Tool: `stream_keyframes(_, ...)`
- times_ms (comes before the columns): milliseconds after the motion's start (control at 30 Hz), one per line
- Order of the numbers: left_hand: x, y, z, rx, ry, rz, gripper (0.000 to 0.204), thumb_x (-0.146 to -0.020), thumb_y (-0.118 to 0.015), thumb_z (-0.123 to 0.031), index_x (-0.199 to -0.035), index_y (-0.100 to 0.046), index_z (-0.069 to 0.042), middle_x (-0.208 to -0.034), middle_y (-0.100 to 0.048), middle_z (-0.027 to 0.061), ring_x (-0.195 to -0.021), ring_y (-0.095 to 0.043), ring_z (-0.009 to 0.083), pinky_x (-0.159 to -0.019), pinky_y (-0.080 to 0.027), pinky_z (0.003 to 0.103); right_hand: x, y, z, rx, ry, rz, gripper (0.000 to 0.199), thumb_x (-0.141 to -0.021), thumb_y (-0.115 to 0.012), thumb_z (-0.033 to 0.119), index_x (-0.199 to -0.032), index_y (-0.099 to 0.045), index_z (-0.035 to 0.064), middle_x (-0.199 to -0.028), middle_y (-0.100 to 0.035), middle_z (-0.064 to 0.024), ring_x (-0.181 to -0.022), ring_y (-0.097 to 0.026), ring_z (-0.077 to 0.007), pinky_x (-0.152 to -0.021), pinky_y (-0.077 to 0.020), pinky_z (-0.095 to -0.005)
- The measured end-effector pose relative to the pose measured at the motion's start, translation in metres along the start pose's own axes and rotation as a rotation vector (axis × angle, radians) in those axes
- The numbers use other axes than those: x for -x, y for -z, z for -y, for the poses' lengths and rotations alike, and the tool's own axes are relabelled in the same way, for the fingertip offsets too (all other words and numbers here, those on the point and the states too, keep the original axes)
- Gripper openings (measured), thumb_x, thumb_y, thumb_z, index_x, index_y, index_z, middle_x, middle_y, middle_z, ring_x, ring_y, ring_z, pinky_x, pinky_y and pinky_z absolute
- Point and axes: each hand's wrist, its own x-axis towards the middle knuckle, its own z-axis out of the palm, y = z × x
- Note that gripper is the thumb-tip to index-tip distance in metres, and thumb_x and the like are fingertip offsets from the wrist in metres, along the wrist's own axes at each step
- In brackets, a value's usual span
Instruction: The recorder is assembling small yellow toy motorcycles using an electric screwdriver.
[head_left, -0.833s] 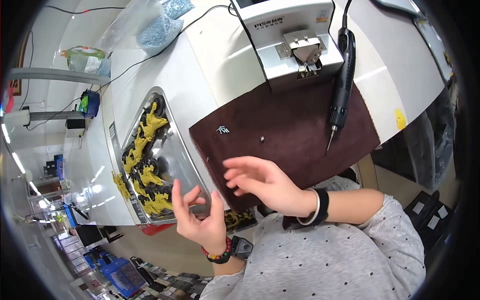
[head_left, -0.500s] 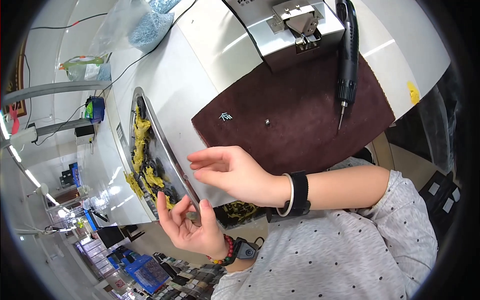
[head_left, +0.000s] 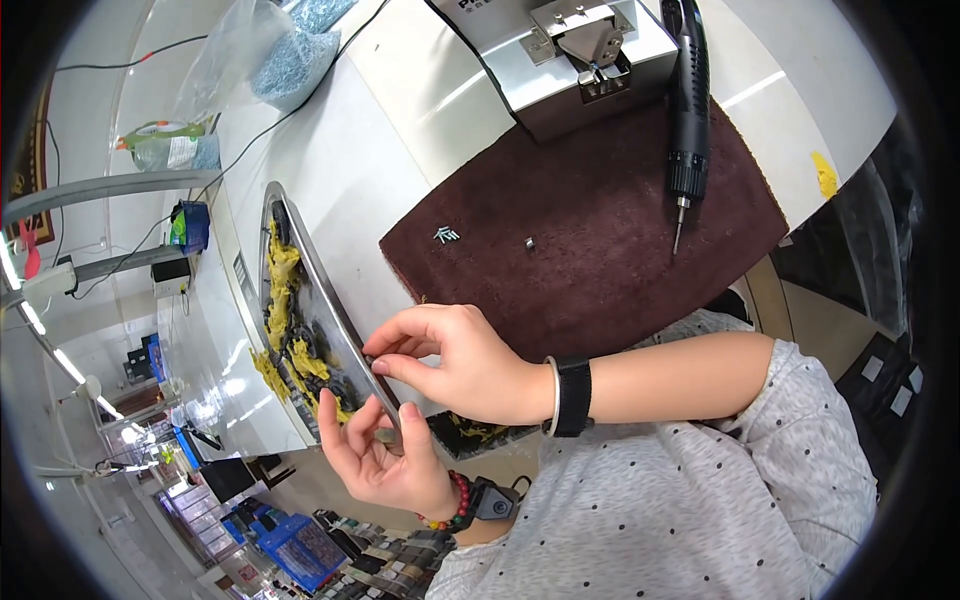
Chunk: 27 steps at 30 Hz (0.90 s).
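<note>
My right hand (head_left: 462, 352) pinches thumb and forefinger together at the near rim of a shiny metal tray (head_left: 325, 278). A small dark piece (head_left: 370, 360) shows at those fingertips; its kind cannot be made out. In front of the tray's near corner, my left hand (head_left: 385, 465) is palm up with curled fingers. A small grey-green piece (head_left: 386, 435) sits between its thumb and fingers, partly hidden. Yellow ragged clumps (head_left: 283, 268) and black parts lie in the tray. Several small screws (head_left: 446, 236) and one tiny metal piece (head_left: 530, 243) rest on a dark maroon mat (head_left: 590, 215).
A black electric screwdriver (head_left: 689, 150) stands bit down over the mat's right side. A metal-fronted machine (head_left: 590, 75) sits at the mat's far edge. Clear bags of bluish small parts (head_left: 295, 70) lie far left, beside a black cable (head_left: 262, 128). A yellow scrap (head_left: 824, 176) lies at right.
My right hand has moved slightly left and down to the tray's rim, and its fingers have closed there. My left hand has hardly moved. The view has shifted slightly.
</note>
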Motion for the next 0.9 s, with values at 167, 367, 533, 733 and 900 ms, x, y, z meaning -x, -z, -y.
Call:
stream_keyframes(167,0.0,-0.001,0.004,0.015,-0.017,-0.008,0.071,-0.068,-0.073,0.003,-0.133,-0.042,0.005,-0.089,-0.061,0.006,-0.076,-0.052,0.0083,-0.07,-0.042,0.02,-0.001,0.0,-0.004,0.221,0.182,-0.005,0.014,-0.085,-0.061,0.006,-0.095,-0.061,-0.0033,-0.089,-0.063,-0.0116,-0.077,-0.064,-0.0177,-0.071,-0.0528,-0.0305)
stream_keyframes(367,0.002,-0.003,0.002,0.012,-0.032,-0.031,0.071,-0.068,-0.074,0.002,-0.132,-0.043,0.005,-0.088,-0.061,0.0062,-0.074,-0.052,0.0085,-0.069,-0.043,0.02,-0.007,0.0,-0.009,0.39,0.279,0.014,0.014,-0.084,-0.06,0.006,-0.094,-0.055,-0.0026,-0.083,-0.06,-0.0123,-0.072,-0.061,-0.0235,-0.069,-0.051,-0.0324)
stream_keyframes(533,0.003,-0.003,0.0,-0.001,-0.031,-0.041,0.071,-0.067,-0.074,0.003,-0.132,-0.044,0.005,-0.087,-0.062,0.0067,-0.073,-0.052,0.0087,-0.07,-0.043,0.021,-0.013,0.002,-0.011,0.049,-0.08,0.131,0.012,-0.083,-0.06,0.003,-0.093,-0.055,-0.0023,-0.084,-0.06,-0.0052,-0.078,-0.06,-0.0093,-0.068,-0.0506,-0.0253)
stream_keyframes(733,0.005,-0.007,-0.008,-0.006,-0.013,-0.06,0.072,-0.066,-0.073,0.003,-0.132,-0.044,0.006,-0.087,-0.062,0.0081,-0.073,-0.053,0.0094,-0.071,-0.044,0.02,-0.012,0.001,-0.021,-0.214,-0.082,0.084,0.012,-0.08,-0.062,-0.001,-0.091,-0.057,-0.0006,-0.086,-0.06,-0.0002,-0.08,-0.058,-0.0046,-0.072,-0.0502,-0.0194)
stream_keyframes(900,0.005,-0.006,-0.004,0.003,-0.016,-0.021,0.071,-0.066,-0.073,0.006,-0.131,-0.044,0.006,-0.09,-0.063,0.0097,-0.075,-0.054,0.01,-0.071,-0.045,0.021,-0.004,0.006,-0.011,-0.191,-0.079,0.038,0.012,-0.079,-0.062,-0.002,-0.09,-0.057,-0.0008,-0.086,-0.06,0.0,-0.08,-0.058,-0.004,-0.072,-0.0496,-0.0185)
